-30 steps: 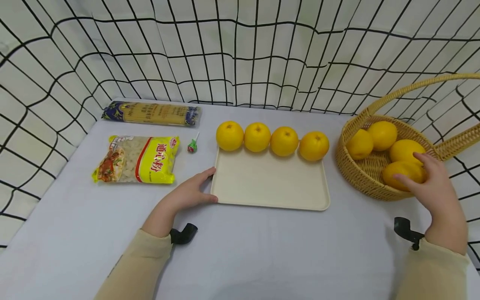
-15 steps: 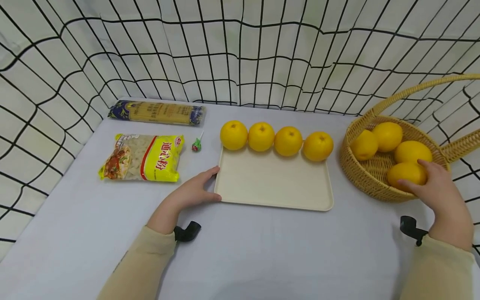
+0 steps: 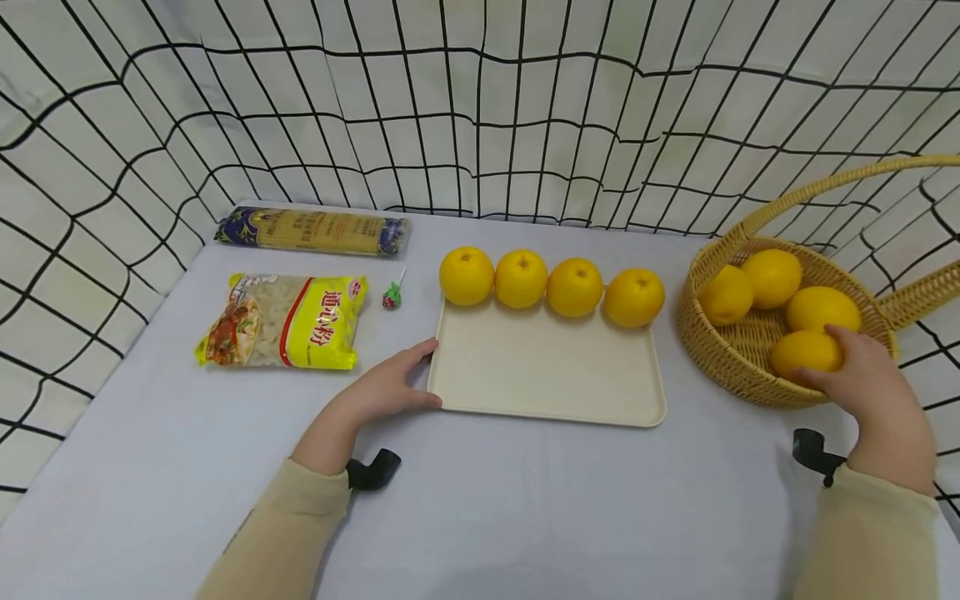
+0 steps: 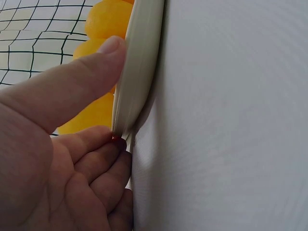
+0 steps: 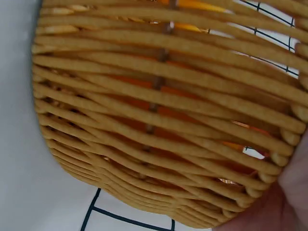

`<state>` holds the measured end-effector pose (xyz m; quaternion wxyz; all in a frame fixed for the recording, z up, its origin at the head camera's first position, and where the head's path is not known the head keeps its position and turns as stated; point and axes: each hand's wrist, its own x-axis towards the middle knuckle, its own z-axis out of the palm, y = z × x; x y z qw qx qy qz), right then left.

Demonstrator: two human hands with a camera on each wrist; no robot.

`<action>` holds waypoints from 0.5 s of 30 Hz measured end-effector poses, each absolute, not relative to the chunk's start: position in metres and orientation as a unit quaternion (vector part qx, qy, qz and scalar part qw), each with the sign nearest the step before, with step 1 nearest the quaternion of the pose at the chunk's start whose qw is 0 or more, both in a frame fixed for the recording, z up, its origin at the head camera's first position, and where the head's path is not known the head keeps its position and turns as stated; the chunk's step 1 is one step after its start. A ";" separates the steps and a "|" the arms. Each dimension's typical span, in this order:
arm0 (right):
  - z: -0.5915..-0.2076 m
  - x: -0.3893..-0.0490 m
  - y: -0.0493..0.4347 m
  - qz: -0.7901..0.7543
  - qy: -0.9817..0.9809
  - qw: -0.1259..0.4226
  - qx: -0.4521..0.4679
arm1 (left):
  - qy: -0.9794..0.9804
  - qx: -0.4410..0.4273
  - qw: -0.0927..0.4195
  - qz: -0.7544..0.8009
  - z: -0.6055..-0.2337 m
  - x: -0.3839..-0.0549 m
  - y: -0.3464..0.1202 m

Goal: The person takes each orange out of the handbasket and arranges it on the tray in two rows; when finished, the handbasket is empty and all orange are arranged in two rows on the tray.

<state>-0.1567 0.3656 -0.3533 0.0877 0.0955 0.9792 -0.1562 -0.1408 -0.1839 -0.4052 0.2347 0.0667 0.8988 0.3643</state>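
Observation:
My left hand (image 3: 378, 387) rests at the left edge of a cream tray (image 3: 547, 367), with thumb and fingers spread; in the left wrist view its thumb (image 4: 96, 72) touches the rim. Along the tray's far edge several yellow oranges (image 3: 574, 287) stand in a row. At the right, my right hand (image 3: 870, 371) reaches over the rim of a wicker basket (image 3: 712, 354) and grips the nearest orange (image 3: 806, 357) between thumb and fingers. More oranges (image 3: 823, 309) lie in the basket. In the right wrist view the basket's woven wall (image 5: 159, 110) hides most of the hand.
A yellow bag of pasta (image 3: 285, 321), a lollipop (image 3: 392, 296) and a long pack of noodles (image 3: 311, 231) lie left of the tray. A tall wicker handle (image 3: 810, 192) arches over the basket. Black netting (image 3: 517, 125) borders the white table.
My right hand has lowered onto the nearest orange in the basket, and thumb and fingers have closed round it. The left hand stays at the tray's edge. The head view has shifted slightly.

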 end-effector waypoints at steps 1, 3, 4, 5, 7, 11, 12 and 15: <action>-0.353 -0.156 0.366 -0.156 0.980 0.084 0.095 | 0.899 0.066 0.235 0.363 -0.405 -0.141 -0.183; -0.353 -0.155 0.366 -0.153 0.981 0.068 0.094 | 0.899 0.066 0.236 0.363 -0.405 -0.141 -0.182; -0.352 -0.155 0.365 -0.153 0.982 0.058 0.097 | 0.899 0.066 0.235 0.363 -0.405 -0.141 -0.181; -0.352 -0.153 0.365 -0.156 0.981 0.048 0.101 | 0.899 0.066 0.236 0.363 -0.405 -0.141 -0.181; -0.351 -0.151 0.363 -0.161 0.980 0.027 0.112 | 0.900 0.068 0.235 0.361 -0.405 -0.141 -0.180; -0.347 -0.144 0.354 -0.195 0.971 -0.028 0.137 | 0.900 0.072 0.235 0.360 -0.406 -0.142 -0.181; -0.345 -0.143 0.350 -0.206 0.968 -0.046 0.139 | 0.900 0.072 0.235 0.359 -0.406 -0.142 -0.181; -0.337 -0.140 0.336 -0.245 0.955 -0.103 0.128 | 0.903 0.071 0.235 0.354 -0.406 -0.142 -0.184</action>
